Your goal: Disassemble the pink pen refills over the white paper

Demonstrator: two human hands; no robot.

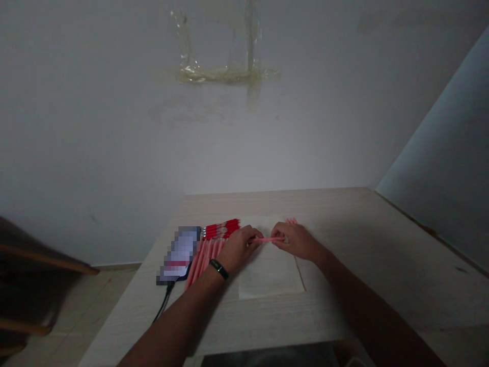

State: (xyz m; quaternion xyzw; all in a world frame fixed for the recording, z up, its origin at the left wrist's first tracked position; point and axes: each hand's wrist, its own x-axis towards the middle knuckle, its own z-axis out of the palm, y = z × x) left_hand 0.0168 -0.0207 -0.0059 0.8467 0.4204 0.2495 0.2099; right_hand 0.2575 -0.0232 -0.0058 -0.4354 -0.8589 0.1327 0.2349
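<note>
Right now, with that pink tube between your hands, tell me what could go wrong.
The left hand sits against the row of pink tubes, so its wrist could knock them out of line. Those tubes lie beside the phone, whose black cable runs toward the table edge; a snag might drag the phone. The pink tube, held with the right hand, could slip onto the paper sheet.

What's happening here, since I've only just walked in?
A person is holding a pink pen barrel between their left hand and right hand, above a sheet of paper on a pale wooden table. To the left lie a row of pink barrels and a group of red pen parts, beside a phone with a black cable.
</note>
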